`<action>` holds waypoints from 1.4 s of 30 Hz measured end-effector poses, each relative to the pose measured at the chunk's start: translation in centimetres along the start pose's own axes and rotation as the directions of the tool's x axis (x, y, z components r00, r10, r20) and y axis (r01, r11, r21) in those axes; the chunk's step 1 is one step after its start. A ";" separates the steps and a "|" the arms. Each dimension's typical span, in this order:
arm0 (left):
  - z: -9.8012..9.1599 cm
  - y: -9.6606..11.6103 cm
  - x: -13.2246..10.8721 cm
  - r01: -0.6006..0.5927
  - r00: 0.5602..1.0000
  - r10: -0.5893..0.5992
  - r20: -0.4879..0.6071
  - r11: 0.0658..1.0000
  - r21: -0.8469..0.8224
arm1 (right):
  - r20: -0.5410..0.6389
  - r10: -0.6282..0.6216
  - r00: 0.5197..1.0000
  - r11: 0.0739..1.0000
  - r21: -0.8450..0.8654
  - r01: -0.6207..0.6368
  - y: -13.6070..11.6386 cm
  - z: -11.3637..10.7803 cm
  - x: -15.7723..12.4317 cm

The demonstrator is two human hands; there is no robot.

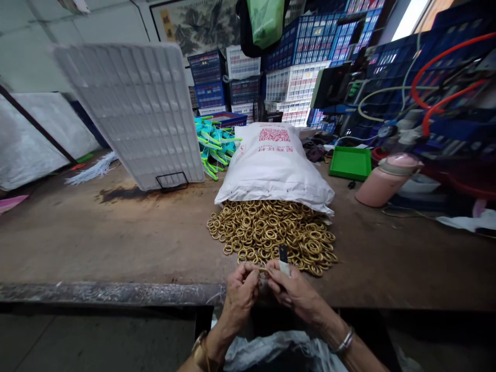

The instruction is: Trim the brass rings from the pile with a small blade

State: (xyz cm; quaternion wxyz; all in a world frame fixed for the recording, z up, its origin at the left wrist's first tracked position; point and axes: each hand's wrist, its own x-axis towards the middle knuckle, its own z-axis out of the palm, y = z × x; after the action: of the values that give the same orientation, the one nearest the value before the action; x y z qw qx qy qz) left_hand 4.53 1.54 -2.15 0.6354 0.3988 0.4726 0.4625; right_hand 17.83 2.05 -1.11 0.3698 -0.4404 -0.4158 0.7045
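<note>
My left hand (243,289) is closed in a pinch on one edge of a brass-coloured ring (262,269). The ring's other side meets the fingertips of my right hand (292,292), which is closed too. Upright from the right hand sticks a small flat blade-like tool (283,254), black at the top and pale below; its lower part is hidden by the fingers. Just beyond both hands lies a heap of similar rings (267,232), spilling from the mouth of a white woven sack (271,165) with red print.
On the wooden table (116,243), a ribbed white tray (135,113) stands upright at left. Green and turquoise plastic pieces (217,142) lie behind the sack. To the right are a green tray (351,163) and a pink bottle (387,178). Stacked crates (296,82) fill the back.
</note>
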 end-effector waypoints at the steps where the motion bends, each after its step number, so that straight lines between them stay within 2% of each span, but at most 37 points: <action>1: -0.1 0.0 -0.1 -0.050 0.999 0.051 -0.012 0.997 0.063 | -0.035 -0.010 0.999 0.998 -0.068 0.008 0.1 0.0 0.2; 5: -0.1 0.2 -0.6 -0.285 0.956 0.291 0.029 0.906 0.313 | -0.121 -0.154 0.981 0.908 -0.409 0.092 0.4 -0.2 0.7; 7: 0.1 0.4 -0.8 -0.317 0.946 0.322 0.040 0.889 0.332 | -0.143 -0.214 0.966 0.852 -0.510 0.114 0.3 -0.2 0.8; 9: 0.2 0.6 -0.9 -0.262 0.964 0.266 0.023 0.924 0.278 | -0.157 -0.236 0.959 0.832 -0.543 0.116 0.2 -0.1 0.9; 11: 0.2 0.6 -0.9 -0.133 0.991 0.130 0.032 0.974 0.182 | -0.165 -0.245 0.955 0.832 -0.541 0.120 0.2 0.1 0.8; 14: 0.0 0.6 -0.9 0.079 0.988 -0.080 0.132 0.997 0.019 | -0.167 -0.250 0.954 0.845 -0.518 0.130 0.4 0.3 0.8; 17: -0.3 0.6 -1.0 0.142 0.969 -0.115 0.217 0.984 -0.112 | -0.117 -0.228 0.967 0.864 -0.482 0.145 0.7 0.3 0.9; 21: -0.3 0.6 -1.3 0.139 0.972 -0.103 0.212 0.977 -0.162 | -0.146 -0.245 0.959 0.844 -0.519 0.136 1.2 0.0 1.2; 23: -0.3 0.6 -1.4 0.138 0.975 -0.108 0.195 0.980 -0.145 | -0.174 -0.297 0.939 0.770 -0.625 0.128 1.3 -0.3 1.0; 25: -0.3 0.5 -1.4 0.130 0.979 -0.106 0.173 0.983 -0.129 | -0.136 -0.337 0.932 0.656 -0.744 0.128 1.4 -0.3 0.7; 28: -0.3 0.5 -1.4 0.103 0.985 -0.085 0.150 0.988 -0.117 | -0.031 -0.304 0.952 0.481 -0.868 0.125 1.3 -0.2 0.0; 32: -0.2 0.6 -1.4 0.069 0.988 -0.055 0.147 0.993 -0.093 | 0.011 -0.269 0.963 0.312 -0.945 0.098 1.2 0.2 -0.4; 37: 0.2 0.9 -1.3 0.022 0.992 -0.009 0.124 0.994 -0.105 | -0.011 -0.259 0.966 0.200 -0.979 0.042 1.1 0.4 -0.3; 42: -0.1 1.1 -1.7 0.105 0.990 -0.098 0.098 0.992 -0.073 | -0.018 -0.232 0.973 0.208 -0.978 0.032 1.4 0.6 -0.3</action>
State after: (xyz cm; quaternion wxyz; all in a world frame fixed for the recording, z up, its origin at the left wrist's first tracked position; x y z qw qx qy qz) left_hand 3.99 0.17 -0.76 0.6948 0.3708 0.4433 0.4282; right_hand 17.15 1.12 -2.14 0.1048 -0.5921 -0.7686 0.2185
